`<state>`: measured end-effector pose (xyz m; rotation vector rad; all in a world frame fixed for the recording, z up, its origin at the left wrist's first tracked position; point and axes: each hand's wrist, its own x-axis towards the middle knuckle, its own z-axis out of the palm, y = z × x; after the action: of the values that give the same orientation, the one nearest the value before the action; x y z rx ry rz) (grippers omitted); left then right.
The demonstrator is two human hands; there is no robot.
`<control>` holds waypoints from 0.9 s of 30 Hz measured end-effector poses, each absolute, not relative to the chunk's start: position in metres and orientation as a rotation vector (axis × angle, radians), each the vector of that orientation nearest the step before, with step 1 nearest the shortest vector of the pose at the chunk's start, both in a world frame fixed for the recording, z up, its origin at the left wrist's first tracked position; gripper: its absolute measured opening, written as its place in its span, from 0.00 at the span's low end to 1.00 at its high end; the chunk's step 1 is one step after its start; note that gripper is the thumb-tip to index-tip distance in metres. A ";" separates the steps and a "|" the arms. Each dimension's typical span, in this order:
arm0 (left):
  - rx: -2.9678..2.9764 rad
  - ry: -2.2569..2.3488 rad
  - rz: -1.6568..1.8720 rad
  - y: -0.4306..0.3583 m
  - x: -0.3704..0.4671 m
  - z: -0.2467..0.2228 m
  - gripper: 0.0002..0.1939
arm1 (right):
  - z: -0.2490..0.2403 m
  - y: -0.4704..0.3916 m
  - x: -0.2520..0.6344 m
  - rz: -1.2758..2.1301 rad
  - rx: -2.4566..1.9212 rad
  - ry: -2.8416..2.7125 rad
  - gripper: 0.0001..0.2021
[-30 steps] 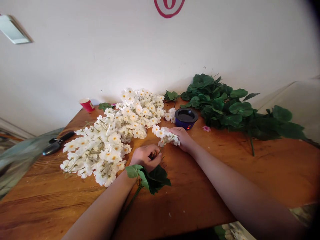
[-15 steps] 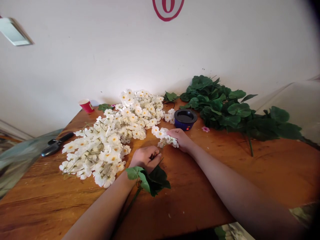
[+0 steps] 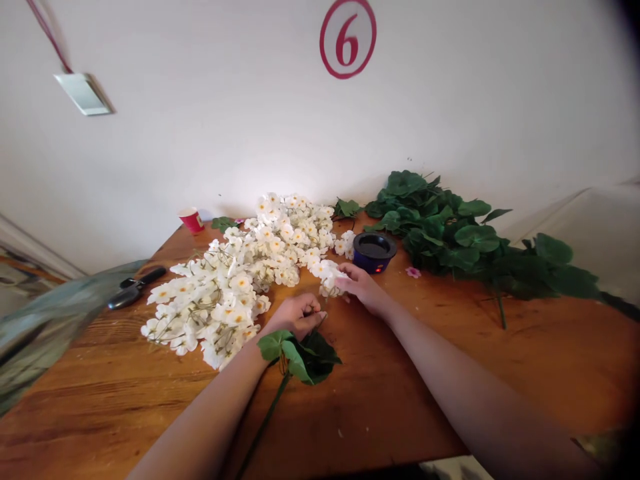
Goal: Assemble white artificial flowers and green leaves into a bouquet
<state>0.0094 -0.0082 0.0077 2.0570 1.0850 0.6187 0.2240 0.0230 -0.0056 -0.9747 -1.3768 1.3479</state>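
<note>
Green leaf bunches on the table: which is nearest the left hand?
The sprig by the left hand; the big pile and small clusters lie farther back.

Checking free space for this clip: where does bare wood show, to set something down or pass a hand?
Bare table: beyond the right forearm, before the leaf pile; between it and the leafy stem; near left, before the white flowers. Crowded: from those flowers, past the right hand, to the blue pot.

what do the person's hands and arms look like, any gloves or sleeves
The left hand and right hand are bare, without gloves. No sleeves show up to the picture's edge, and no watch or bracelet is visible.
</note>
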 end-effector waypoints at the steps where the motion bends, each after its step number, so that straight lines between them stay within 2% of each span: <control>1: 2.020 1.067 0.605 -0.007 0.008 0.006 0.11 | -0.006 0.022 0.224 1.351 -0.998 -1.419 0.21; 5: 1.838 0.994 0.608 -0.003 0.007 -0.003 0.14 | -0.013 0.023 0.226 1.355 -1.123 -1.477 0.27; 11: 1.597 1.006 0.629 -0.001 0.012 -0.007 0.19 | -0.013 0.026 0.231 1.364 -1.010 -1.695 0.19; 19: 1.700 1.163 0.537 -0.003 0.014 -0.005 0.14 | -0.005 0.019 0.225 1.279 -1.092 -1.707 0.18; 27: 1.548 1.031 0.563 -0.001 0.012 0.003 0.18 | -0.011 0.018 0.220 1.257 -1.128 -1.492 0.18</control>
<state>0.0123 -0.0007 0.0027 1.5475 1.0309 0.5627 0.2204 0.0182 -0.0106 -1.1275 -1.4917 1.2573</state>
